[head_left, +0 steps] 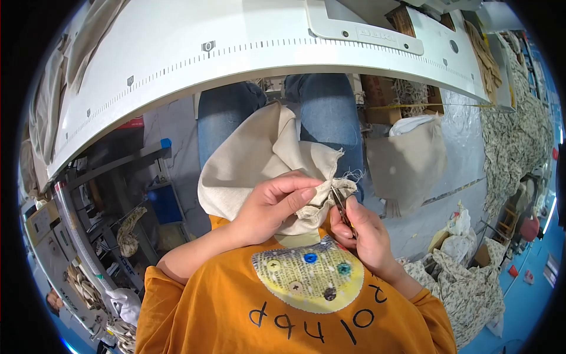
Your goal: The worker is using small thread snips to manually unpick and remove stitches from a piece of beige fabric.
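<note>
A beige cloth piece [244,168] lies over my lap, gathered at its right end, where loose threads stick out from a frayed edge. My left hand [271,206] pinches the bunched cloth between thumb and fingers. In my right hand [367,233] is a slim dark metal tool that looks like thread snips [340,206]. Its narrow tip touches the gathered cloth just beside my left fingertips. The lower part of the tool is hidden in my right fingers.
A white sewing table [177,76] with ruler marks along its edge spans the far side, beyond my knees. Another beige cloth [410,162] hangs at the right. Patterned fabric heaps [513,135] lie farther right. A metal frame [118,165] stands at the left.
</note>
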Available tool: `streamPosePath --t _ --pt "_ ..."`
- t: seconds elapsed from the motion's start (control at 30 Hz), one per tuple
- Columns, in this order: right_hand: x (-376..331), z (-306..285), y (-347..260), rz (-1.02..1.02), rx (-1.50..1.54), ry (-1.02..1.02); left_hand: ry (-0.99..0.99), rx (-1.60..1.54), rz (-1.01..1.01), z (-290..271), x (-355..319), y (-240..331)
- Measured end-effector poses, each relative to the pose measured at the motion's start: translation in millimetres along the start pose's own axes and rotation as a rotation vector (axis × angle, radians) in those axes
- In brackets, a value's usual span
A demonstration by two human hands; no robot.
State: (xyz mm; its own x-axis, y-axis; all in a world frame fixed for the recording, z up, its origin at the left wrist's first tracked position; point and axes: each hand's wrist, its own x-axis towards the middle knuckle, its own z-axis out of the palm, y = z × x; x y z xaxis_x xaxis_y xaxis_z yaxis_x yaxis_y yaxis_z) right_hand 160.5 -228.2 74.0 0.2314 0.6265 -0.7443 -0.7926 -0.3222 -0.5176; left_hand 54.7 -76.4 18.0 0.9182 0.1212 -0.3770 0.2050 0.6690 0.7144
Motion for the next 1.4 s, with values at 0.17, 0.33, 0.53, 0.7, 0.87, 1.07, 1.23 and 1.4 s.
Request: streamPosePath --t 0.17,0.33,0.53,0.7,0.87,1.07,1.23,1.4 --pt "0.5 1.1 -0.7 -0.006 0.011 0.001 -0.012 0.005 -0.003 -0.9 0.0 -1.4" --pt "1.5 0.6 -1.7 -0.011 0.017 0.009 -0.018 0.062 0.011 -0.8 0.8 -0.6" --pt "0.3 0.3 -1.7 -0.002 0.017 0.014 0.001 0.045 0.019 0.6 0.9 1.3" --pt "-0.6 1.2 -4.9 0.012 -0.001 0.020 0.004 0.049 0.002 -0.4 1.3 1.4" --pt "-1.0 -0.3 -3.2 0.015 -0.001 0.022 0.004 0.041 -0.014 -0.5 1.0 1.4" --pt "1.0 -1.0 -1.3 -0.004 0.009 0.004 0.000 0.042 -0.012 -0.6 1.0 1.3" --pt "1.6 -1.9 1.4 -0.038 0.044 -0.014 -0.007 0.044 -0.016 -1.5 0.4 0.1" --pt "2.5 -3.0 4.6 -0.062 -0.023 -0.006 -0.006 0.079 0.018 0.1 0.5 1.6"
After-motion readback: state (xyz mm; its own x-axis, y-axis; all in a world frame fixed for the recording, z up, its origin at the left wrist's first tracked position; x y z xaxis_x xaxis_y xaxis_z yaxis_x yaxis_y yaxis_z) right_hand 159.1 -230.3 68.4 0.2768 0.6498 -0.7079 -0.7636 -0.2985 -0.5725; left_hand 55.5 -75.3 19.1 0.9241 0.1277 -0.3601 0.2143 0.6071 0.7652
